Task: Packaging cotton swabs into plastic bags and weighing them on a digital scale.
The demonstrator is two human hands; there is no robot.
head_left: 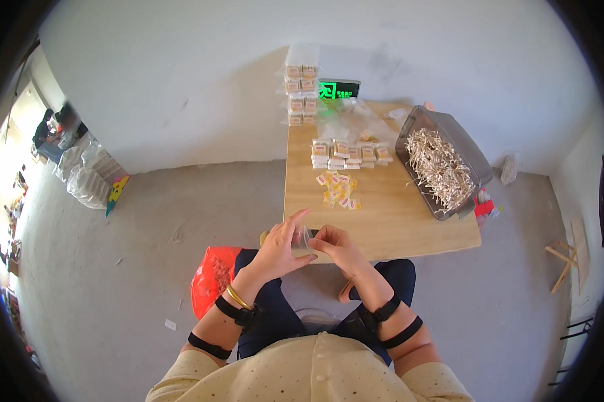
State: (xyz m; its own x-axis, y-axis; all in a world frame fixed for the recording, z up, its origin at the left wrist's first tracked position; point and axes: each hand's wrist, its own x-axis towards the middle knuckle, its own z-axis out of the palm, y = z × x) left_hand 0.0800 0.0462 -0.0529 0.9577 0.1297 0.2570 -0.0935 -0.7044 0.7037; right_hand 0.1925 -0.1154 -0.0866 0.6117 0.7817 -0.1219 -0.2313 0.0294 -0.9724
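At the centre of the frame, both hands meet over the near edge of the worktop (396, 236). The left hand (273, 252) curves its grip around a clear plastic container (300, 237); the right hand (342, 249) has thumb and forefinger closed on its rim. Bare wood runs right of the small cards (340, 190), below the filled packets (350, 155), as far as the grey bin (464, 142), set slantwise along the right edge. A stacked column of packets (303, 100) crowds the upper-left corner. Open floor (161, 208) spreads left, above a red bag (203, 285).
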